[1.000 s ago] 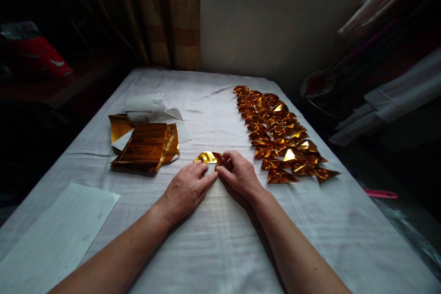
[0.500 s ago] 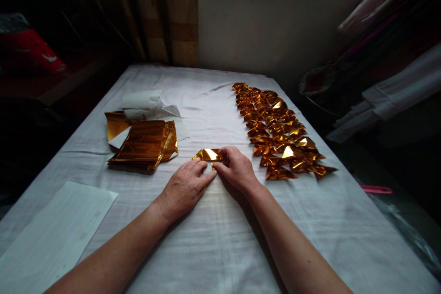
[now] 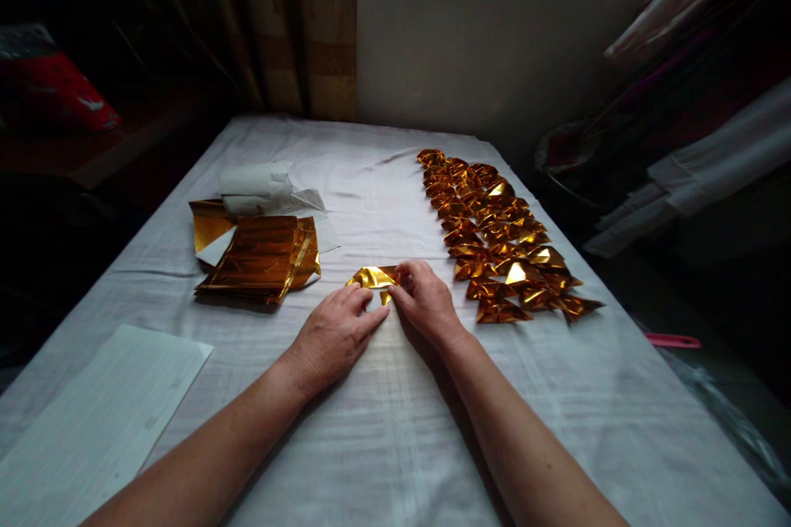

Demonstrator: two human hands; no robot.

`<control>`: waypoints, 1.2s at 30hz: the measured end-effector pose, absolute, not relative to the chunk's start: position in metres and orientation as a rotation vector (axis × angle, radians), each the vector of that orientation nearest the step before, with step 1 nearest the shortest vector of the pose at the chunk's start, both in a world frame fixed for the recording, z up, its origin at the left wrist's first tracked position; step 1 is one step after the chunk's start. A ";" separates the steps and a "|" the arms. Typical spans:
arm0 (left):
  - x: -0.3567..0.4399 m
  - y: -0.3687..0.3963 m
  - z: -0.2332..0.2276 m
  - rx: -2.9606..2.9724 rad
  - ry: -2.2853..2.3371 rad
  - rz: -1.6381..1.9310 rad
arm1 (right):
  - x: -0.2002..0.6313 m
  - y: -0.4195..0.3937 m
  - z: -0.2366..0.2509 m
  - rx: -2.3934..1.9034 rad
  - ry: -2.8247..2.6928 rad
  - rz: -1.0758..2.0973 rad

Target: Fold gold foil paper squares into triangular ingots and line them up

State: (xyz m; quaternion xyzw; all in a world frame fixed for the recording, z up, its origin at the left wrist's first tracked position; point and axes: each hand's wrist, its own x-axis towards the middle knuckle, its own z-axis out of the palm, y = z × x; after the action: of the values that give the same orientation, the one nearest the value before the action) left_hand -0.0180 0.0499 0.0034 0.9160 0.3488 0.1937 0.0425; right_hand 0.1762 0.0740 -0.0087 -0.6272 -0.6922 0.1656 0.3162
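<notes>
Head view: gold foil strip (image 3: 373,277) between left fingers (image 3: 354,297) and right fingers (image 3: 414,276), in both grips.

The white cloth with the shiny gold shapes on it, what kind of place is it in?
Probably a room in someone's home: a long curtain hangs behind, what look like clothes hang at the right, and a white cloth lies under the gold shapes.
</notes>
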 end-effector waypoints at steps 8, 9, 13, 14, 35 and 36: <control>-0.018 0.050 0.006 2.810 1.059 0.631 | 0.178 0.066 -0.022 -1.525 -1.747 0.423; -0.018 0.050 0.006 2.811 1.058 0.634 | 0.179 0.065 -0.022 -1.513 -1.748 0.425; -0.019 0.051 0.003 2.778 1.060 0.653 | 0.179 0.063 -0.024 -1.433 -1.856 0.355; -0.020 0.051 0.003 2.765 1.063 0.662 | 0.179 0.062 -0.023 -1.416 -1.901 0.326; -0.049 0.075 -0.002 2.558 1.230 0.845 | 0.182 0.056 -0.004 -1.330 -2.216 0.256; -0.048 0.075 -0.003 2.532 1.239 0.874 | 0.182 0.056 -0.004 -1.336 -2.212 0.253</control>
State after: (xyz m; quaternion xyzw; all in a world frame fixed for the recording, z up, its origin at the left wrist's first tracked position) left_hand -0.0481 0.0753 -0.0031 0.8541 0.4178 0.2949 0.0949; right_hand 0.1818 0.0561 -0.0036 -0.4955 -0.8204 0.0939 0.2695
